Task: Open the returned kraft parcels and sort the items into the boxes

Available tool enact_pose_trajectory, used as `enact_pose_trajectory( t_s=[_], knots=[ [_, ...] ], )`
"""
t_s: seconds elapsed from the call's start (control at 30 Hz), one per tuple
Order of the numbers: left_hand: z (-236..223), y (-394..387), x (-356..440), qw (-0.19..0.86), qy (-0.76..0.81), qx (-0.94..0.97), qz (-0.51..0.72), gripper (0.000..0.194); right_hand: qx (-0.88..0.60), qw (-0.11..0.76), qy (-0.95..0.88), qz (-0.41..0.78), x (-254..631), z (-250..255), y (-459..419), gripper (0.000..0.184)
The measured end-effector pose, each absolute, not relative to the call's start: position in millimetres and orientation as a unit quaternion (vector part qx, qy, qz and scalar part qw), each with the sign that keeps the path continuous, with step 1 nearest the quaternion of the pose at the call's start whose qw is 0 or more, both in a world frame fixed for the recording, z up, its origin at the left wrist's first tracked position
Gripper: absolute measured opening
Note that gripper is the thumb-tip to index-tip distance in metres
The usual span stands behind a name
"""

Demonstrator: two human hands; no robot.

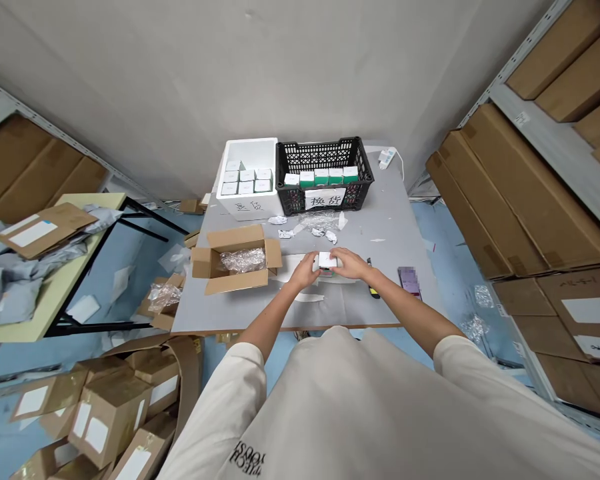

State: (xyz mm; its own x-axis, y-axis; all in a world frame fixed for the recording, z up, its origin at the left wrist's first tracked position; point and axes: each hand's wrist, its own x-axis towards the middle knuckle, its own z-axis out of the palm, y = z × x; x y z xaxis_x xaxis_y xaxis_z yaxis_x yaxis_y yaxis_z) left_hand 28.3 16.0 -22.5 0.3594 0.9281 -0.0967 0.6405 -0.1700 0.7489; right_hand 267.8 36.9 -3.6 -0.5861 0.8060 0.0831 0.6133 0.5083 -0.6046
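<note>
Between my two hands stands a small white box [327,260] with some green low on its front. My left hand [305,271] grips its left side, and my right hand [349,263] grips its right side. Flat white paper [307,296] lies on the table around and under it. To the left is an open cardboard box [237,281] with clear bubble wrap [244,261] inside. Close to my right forearm lies a black and yellow cutter [374,288]. The underside of the small box is hidden.
At the back of the grey table [390,230] stand a white foam box [247,207] and a black plastic crate [363,187], both holding several small boxes. A phone [409,281] lies at right. Crumpled paper [286,234] is scattered mid-table. Cartons [113,393] fill the floor at left; shelves flank both sides.
</note>
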Motion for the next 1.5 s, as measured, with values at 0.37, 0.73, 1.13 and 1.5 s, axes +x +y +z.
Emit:
enact_pose_trajectory(
  t_s=[0.37, 0.73, 1.13, 1.5],
  knots=[
    [-16.1, 21.0, 28.6, 0.389, 0.526, 0.729, 0.201, 0.086, -0.608, 0.264, -0.68, 0.313, 249.6, -2.9, 68.8, 0.043],
    [-14.9, 37.2, 31.1, 0.266, 0.481, 0.824, 0.136, 0.089, -0.5, 0.171, -0.83, 0.176, 245.0, -15.9, 60.2, 0.026],
    [-20.5, 36.7, 31.8, 0.274, 0.518, 0.799, 0.134, 0.094, -0.541, 0.047, -0.832, 0.112, 220.4, 14.0, 40.6, 0.023],
    [-17.0, 29.7, 28.2, 0.282, 0.504, 0.8, 0.16, 0.107, -0.598, -0.094, -0.789, 0.101, 187.5, 24.9, 43.5, 0.047]
  ],
)
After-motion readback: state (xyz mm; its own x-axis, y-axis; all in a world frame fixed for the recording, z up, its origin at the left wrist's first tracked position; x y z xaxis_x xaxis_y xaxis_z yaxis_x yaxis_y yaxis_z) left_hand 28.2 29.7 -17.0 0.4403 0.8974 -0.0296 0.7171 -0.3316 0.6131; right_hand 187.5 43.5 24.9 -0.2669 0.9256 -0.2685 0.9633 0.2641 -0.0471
